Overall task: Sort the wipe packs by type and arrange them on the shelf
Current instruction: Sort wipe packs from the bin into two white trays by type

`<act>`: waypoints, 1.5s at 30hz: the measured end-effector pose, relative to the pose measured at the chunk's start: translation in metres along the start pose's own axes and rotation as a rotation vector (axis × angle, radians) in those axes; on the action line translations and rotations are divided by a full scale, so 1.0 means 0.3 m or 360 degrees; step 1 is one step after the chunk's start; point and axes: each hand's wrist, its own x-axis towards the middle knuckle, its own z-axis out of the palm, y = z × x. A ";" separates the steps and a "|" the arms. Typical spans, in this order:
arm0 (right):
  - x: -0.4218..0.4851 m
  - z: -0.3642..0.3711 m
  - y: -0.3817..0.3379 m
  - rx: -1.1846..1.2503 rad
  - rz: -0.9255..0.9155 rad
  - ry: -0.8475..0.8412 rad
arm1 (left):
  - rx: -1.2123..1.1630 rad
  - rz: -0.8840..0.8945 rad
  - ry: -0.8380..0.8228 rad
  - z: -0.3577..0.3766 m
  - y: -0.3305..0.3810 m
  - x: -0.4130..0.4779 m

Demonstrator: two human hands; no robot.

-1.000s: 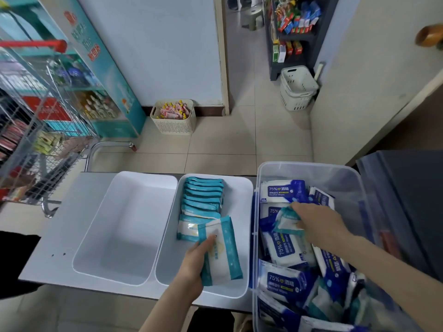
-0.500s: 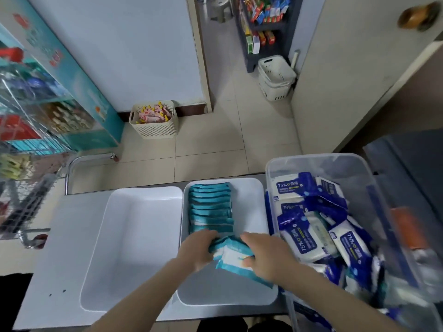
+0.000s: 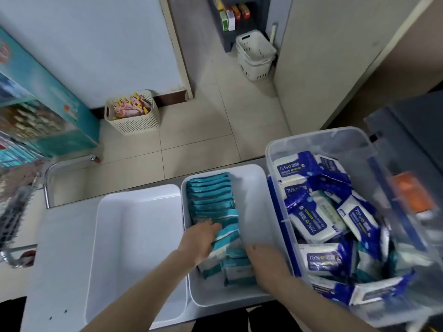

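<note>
A row of teal wipe packs (image 3: 211,195) stands on edge along the left side of the middle white tray (image 3: 254,174). My left hand (image 3: 201,243) lies on top of the nearest tilted teal packs (image 3: 227,236), fingers stretched over them and pressing. My right hand (image 3: 266,264) grips the right edge of the closest teal pack (image 3: 238,271) at the near end of the row. Blue-and-white 75% alcohol wipe packs (image 3: 314,219) lie jumbled in the clear plastic bin (image 3: 318,137) to the right.
An empty white tray (image 3: 134,236) sits left of the middle one on the white shelf top (image 3: 60,248). A wire trolley (image 3: 14,212) stands at far left. Baskets (image 3: 133,113) stand on the tiled floor beyond; a dark lid (image 3: 412,130) leans at right.
My right hand left the clear bin with a teal pack and came to the middle tray. Both hands brought packs to the near end of the teal row, which has grown longer.
</note>
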 end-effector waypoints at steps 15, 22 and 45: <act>0.107 -0.007 -0.073 0.0385 -0.0182 0.0050 | -0.0009 0.0247 -0.0024 -0.057 -0.024 0.071; 0.111 0.025 -0.124 0.0937 0.0204 0.0192 | -0.0129 0.0159 -0.0049 -0.043 -0.037 0.016; -0.220 -0.237 0.315 0.1127 0.0642 0.1210 | -0.0971 -0.0224 0.0527 -0.107 0.339 -0.091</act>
